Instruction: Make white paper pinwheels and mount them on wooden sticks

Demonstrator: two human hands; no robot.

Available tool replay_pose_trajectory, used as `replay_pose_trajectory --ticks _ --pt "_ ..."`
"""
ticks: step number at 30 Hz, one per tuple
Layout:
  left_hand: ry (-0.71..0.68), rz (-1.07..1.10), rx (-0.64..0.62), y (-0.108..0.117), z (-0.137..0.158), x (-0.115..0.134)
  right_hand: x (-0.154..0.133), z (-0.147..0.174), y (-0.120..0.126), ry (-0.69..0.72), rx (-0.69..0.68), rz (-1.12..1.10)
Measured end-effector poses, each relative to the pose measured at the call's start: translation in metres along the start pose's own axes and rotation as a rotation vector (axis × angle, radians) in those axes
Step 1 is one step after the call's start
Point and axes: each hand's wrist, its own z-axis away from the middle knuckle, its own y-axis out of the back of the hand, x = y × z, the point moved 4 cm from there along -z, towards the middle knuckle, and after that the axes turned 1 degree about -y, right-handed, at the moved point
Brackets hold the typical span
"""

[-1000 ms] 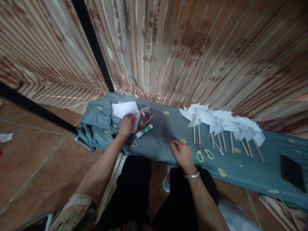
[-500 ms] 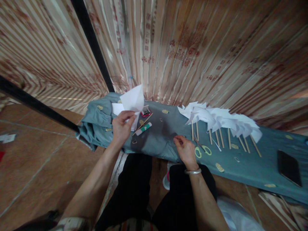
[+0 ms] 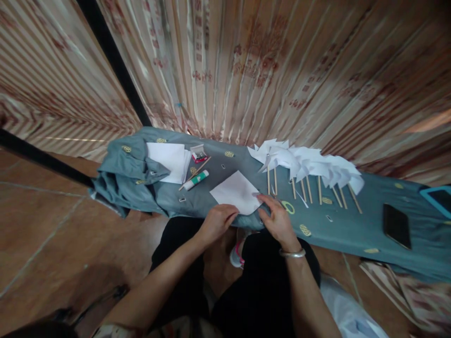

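Note:
A square white sheet of paper (image 3: 237, 190) lies turned cornerwise on the cloth in front of me. My left hand (image 3: 219, 221) is closed at its near left edge, thumb and fingers pinching the paper. At the right corner, my right hand (image 3: 277, 218) touches the sheet with its fingertips, the thumb held apart from the fingers. Scissors with light green handles (image 3: 288, 207) lie just beyond the right hand, partly hidden by it. Left of the sheet are a glue stick (image 3: 196, 180), a thin wooden stick (image 3: 195, 173) and a small red box (image 3: 199, 155) of small metal pieces.
A stack of white paper (image 3: 165, 159) rests at the left on the grey-green cloth (image 3: 338, 225). Several white paper pinwheels (image 3: 303, 162) on wooden sticks overlap along the back right. A dark phone (image 3: 397, 226) and a blue-edged device (image 3: 439, 199) are farther right. A patterned curtain (image 3: 225, 70) hangs behind.
The paper went from the left hand, raised over the stack, to flat on the cloth in the middle. My left hand moved right with it; my right hand reached its right corner.

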Motion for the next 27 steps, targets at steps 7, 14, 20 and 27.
replay_pose_trajectory --ticks 7,14,20,27 --pt "0.038 0.043 0.070 0.002 -0.004 0.014 -0.012 0.000 -0.020 0.067 -0.149 -0.052" --pt "-0.022 -0.323 0.144 0.021 0.001 -0.006 -0.011 -0.014 -0.020 0.012 -0.124 -0.120" --pt "0.023 -0.545 0.024 0.029 0.003 -0.021 -0.006 -0.022 -0.019 -0.040 -0.176 -0.035" --pt "0.027 -0.580 0.005 0.032 0.009 -0.020 -0.011 -0.052 -0.020 -0.130 -0.065 0.083"
